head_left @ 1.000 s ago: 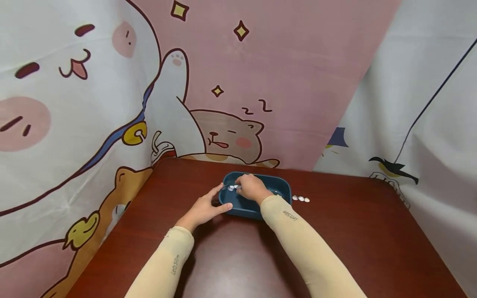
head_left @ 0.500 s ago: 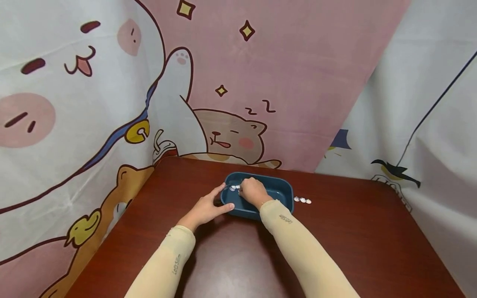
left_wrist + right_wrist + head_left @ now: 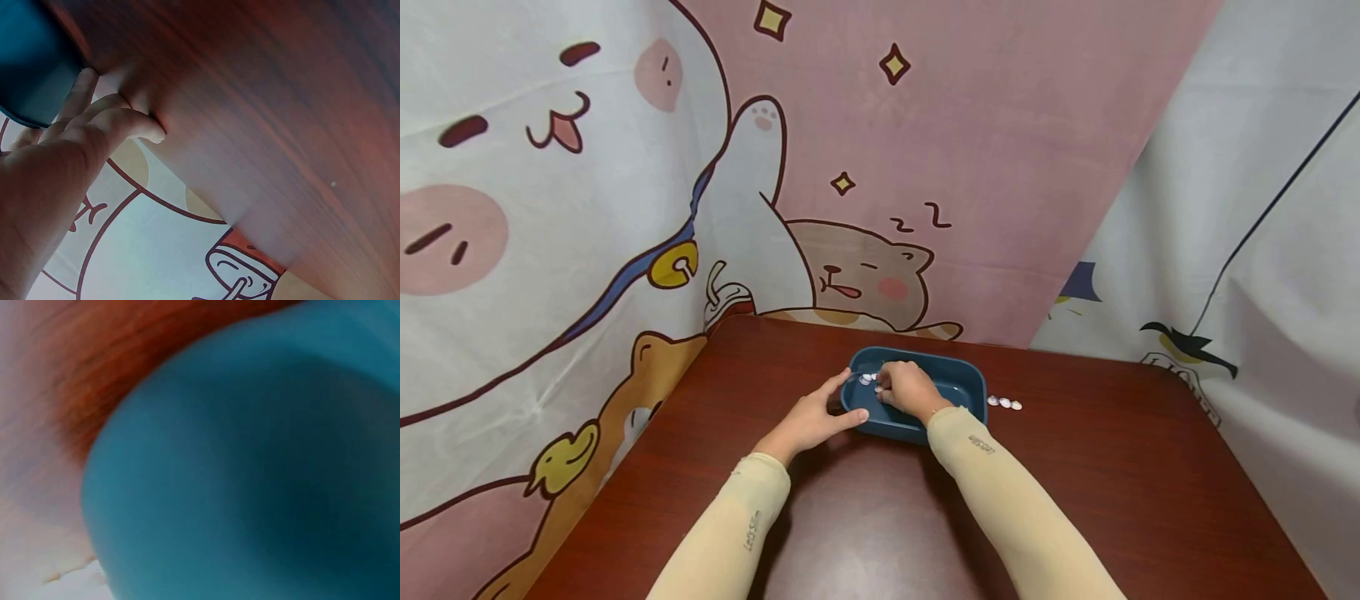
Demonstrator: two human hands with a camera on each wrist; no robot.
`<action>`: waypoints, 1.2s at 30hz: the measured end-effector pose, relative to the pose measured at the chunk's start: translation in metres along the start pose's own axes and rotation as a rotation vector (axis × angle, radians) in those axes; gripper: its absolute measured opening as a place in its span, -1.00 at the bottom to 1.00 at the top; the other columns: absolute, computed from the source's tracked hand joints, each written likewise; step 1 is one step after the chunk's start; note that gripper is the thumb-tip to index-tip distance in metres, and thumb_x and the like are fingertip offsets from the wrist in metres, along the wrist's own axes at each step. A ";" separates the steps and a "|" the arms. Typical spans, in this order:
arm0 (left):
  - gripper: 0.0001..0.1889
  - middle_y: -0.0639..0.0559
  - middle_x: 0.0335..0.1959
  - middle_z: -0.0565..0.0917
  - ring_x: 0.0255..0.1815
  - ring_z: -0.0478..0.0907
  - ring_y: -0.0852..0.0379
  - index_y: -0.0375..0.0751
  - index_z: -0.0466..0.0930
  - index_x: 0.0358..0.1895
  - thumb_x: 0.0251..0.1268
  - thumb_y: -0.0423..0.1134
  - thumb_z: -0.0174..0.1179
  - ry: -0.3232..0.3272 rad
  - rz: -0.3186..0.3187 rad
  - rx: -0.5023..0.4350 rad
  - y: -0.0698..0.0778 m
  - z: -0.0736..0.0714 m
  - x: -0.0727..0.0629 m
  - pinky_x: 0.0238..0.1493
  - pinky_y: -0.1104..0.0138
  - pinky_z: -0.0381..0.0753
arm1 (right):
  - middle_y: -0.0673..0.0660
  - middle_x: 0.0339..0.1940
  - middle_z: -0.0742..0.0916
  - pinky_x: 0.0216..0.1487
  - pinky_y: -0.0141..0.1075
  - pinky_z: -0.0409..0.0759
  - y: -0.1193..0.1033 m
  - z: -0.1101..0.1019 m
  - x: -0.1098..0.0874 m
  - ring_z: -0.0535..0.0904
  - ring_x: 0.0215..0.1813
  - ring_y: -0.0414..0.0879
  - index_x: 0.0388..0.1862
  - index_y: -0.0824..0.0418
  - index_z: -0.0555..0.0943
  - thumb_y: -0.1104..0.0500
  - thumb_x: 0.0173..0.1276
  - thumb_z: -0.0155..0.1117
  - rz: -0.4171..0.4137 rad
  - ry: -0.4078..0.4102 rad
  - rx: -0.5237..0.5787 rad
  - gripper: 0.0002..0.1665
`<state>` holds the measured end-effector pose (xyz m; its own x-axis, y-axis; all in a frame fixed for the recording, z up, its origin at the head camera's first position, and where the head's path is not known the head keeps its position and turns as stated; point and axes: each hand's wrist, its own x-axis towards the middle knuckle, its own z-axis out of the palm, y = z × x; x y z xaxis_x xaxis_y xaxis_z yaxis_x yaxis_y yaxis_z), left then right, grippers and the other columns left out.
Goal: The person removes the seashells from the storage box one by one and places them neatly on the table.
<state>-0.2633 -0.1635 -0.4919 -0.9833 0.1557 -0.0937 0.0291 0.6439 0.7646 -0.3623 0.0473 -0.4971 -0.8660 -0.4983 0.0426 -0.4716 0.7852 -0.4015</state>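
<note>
A dark blue plastic bin (image 3: 958,371) stands on the table. Along its left end my left hand (image 3: 811,423) rests with fingers spread, thumb at the front rim and forefinger at the left corner. The left wrist view shows that hand's fingers (image 3: 112,122) stretched along the bin's outer side, some tips on the wood. My right hand (image 3: 910,390) reaches down inside the bin, fingers curled, pinching a small whitish piece like a shell (image 3: 878,389). Beside its fingertips lie several similar small white pieces (image 3: 866,379) in a row. The right wrist view holds only the blurred bin wall (image 3: 162,487).
Right of the bin, a short row of 3 small whitish shell-like pieces (image 3: 1004,402) lies on the reddish-brown wooden table (image 3: 865,517). A cartoon-printed cloth (image 3: 970,167) hangs behind the table and along its sides.
My right hand has drawn slightly down and toward me inside the bin, its fingertips now a little apart from the row. The left hand keeps its place at the bin.
</note>
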 end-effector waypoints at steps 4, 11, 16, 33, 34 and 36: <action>0.02 -0.18 0.63 0.42 0.62 0.41 -0.23 0.22 0.08 0.76 0.33 0.37 0.36 -0.005 0.008 0.003 0.000 0.000 0.000 0.55 -0.31 0.37 | 0.15 -0.08 0.85 0.08 -0.08 0.77 0.002 -0.001 0.000 0.76 -0.10 -0.05 0.29 0.18 0.74 0.16 0.46 0.50 -0.014 -0.049 0.008 -0.56; 0.02 -0.16 0.65 0.40 0.63 0.40 -0.23 0.26 0.07 0.75 0.32 0.38 0.35 -0.008 0.008 0.005 0.002 -0.001 0.002 0.55 -0.32 0.37 | 0.08 -0.09 0.85 0.01 -0.17 0.74 0.007 -0.006 0.001 0.67 -0.18 -0.15 0.26 0.08 0.78 0.08 0.44 0.52 -0.009 -0.085 -0.028 -0.57; 0.01 -0.15 0.66 0.39 0.63 0.40 -0.23 0.26 0.07 0.75 0.33 0.38 0.35 -0.008 0.010 0.010 0.003 -0.002 0.003 0.55 -0.31 0.37 | 0.12 -0.04 0.86 0.15 -0.10 0.77 0.005 -0.008 0.001 0.75 -0.04 -0.06 0.18 0.13 0.82 0.10 0.41 0.55 -0.044 -0.036 -0.025 -0.62; 0.02 -0.15 0.66 0.39 0.62 0.41 -0.23 0.26 0.07 0.75 0.32 0.40 0.34 -0.005 -0.007 0.010 -0.002 0.000 0.002 0.53 -0.31 0.41 | 0.02 -0.28 0.80 0.03 -0.18 0.76 -0.001 -0.010 -0.005 0.64 -0.25 -0.15 -0.15 0.15 0.81 0.11 0.37 0.55 0.009 -0.151 0.077 -0.83; 0.02 -0.16 0.65 0.40 0.61 0.42 -0.23 0.26 0.07 0.75 0.32 0.40 0.34 -0.004 -0.008 0.012 -0.002 0.000 0.002 0.52 -0.31 0.42 | 0.01 -0.29 0.80 0.00 -0.21 0.76 0.001 -0.013 -0.009 0.64 -0.26 -0.17 -0.15 0.16 0.81 0.11 0.34 0.56 -0.005 -0.121 0.104 -0.82; 0.02 -0.16 0.65 0.41 0.61 0.43 -0.23 0.26 0.07 0.75 0.32 0.38 0.35 -0.002 -0.013 0.014 -0.001 0.000 0.002 0.53 -0.31 0.41 | 0.00 -0.29 0.80 -0.07 -0.25 0.74 0.009 -0.025 -0.018 0.65 -0.25 -0.20 -0.15 0.16 0.80 0.13 0.31 0.56 -0.033 -0.044 0.163 -0.81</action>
<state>-0.2650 -0.1638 -0.4925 -0.9833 0.1486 -0.1052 0.0184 0.6560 0.7545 -0.3552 0.0724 -0.4781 -0.8408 -0.5410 0.0191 -0.4629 0.7002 -0.5436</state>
